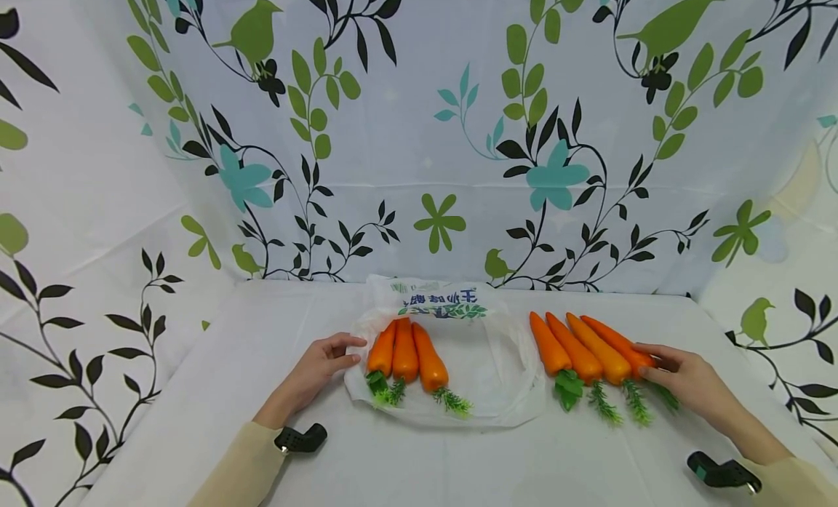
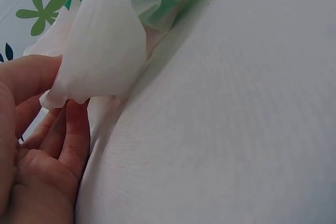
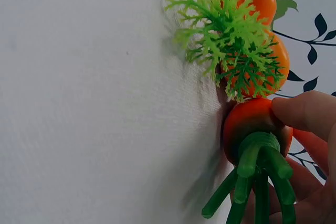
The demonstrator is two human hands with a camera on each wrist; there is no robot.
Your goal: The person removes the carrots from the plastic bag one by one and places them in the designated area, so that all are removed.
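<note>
A thin white plastic bag [image 1: 487,380] with dark blue and green print lies flat at the middle of the table. Three orange toy carrots [image 1: 405,350] lie side by side on its left part, green tops toward me. At the bag's left edge my left hand [image 1: 327,361] pinches the film between thumb and fingers; the left wrist view shows the crumpled edge there. Several more carrots [image 1: 576,350] form a slanted row right of the bag. My right hand [image 1: 681,376] grips the rightmost carrot [image 3: 252,124] near its thick end, thumb and fingers on either side, green stems sticking out.
A white cloth covers the table [image 1: 445,470]. Behind it hangs a patterned curtain [image 1: 406,129] with leaves and birds, which continues along both sides. Each wrist wears a black camera band [image 1: 301,439].
</note>
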